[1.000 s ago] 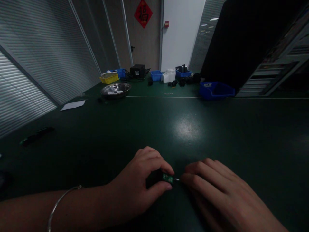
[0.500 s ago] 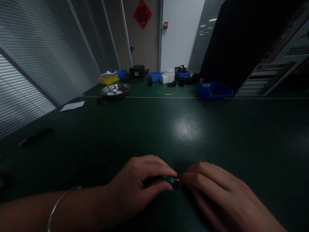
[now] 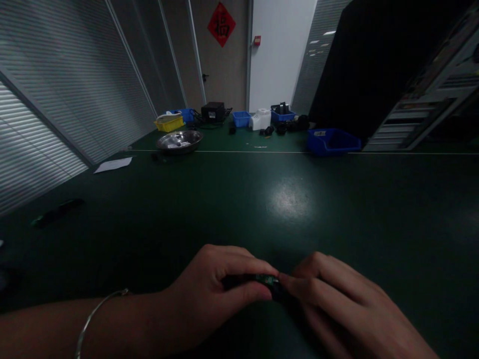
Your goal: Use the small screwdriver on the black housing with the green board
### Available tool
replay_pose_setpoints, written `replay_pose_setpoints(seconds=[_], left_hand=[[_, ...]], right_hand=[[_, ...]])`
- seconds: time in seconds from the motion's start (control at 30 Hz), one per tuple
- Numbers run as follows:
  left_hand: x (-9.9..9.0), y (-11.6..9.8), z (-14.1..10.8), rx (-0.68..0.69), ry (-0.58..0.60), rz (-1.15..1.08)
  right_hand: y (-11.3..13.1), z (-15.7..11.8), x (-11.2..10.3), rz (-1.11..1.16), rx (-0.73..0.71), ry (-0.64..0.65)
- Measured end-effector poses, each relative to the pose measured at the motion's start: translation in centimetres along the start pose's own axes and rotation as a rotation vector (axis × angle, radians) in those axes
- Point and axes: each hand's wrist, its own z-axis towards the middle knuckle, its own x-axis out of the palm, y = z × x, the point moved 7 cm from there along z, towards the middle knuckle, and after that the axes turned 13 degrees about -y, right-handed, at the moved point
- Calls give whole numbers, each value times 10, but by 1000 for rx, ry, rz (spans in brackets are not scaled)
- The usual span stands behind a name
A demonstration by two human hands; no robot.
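Note:
Near the front of the green table point(image 3: 224, 194), my left hand point(image 3: 224, 289) pinches a small green circuit board point(image 3: 266, 279) between thumb and forefinger. A short silvery part shows at the board's right end, with something dark just below it. My right hand point(image 3: 337, 299) meets that end with its fingertips, its fingers bent and close together. Whether the right fingertips grip a small piece there is hidden. A thin bracelet circles my left wrist.
A dark tool-like object point(image 3: 58, 212) and a white paper point(image 3: 113, 164) lie at the left. Farther back stand a metal bowl point(image 3: 179, 142), a yellow basket point(image 3: 169, 123), a black box point(image 3: 213, 111), a white device point(image 3: 260, 119) and a large blue bin point(image 3: 333, 142).
My right fingertips have moved slightly left and down, up against the board's end. The left hand still holds the board, shifted a little to the right.

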Motion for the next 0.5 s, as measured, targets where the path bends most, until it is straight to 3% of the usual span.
replay_pose_setpoints(seconds=[0.5], left_hand=[[2, 8, -1, -90, -2, -84]], right_hand=[[-1, 3, -1, 116, 70, -38]])
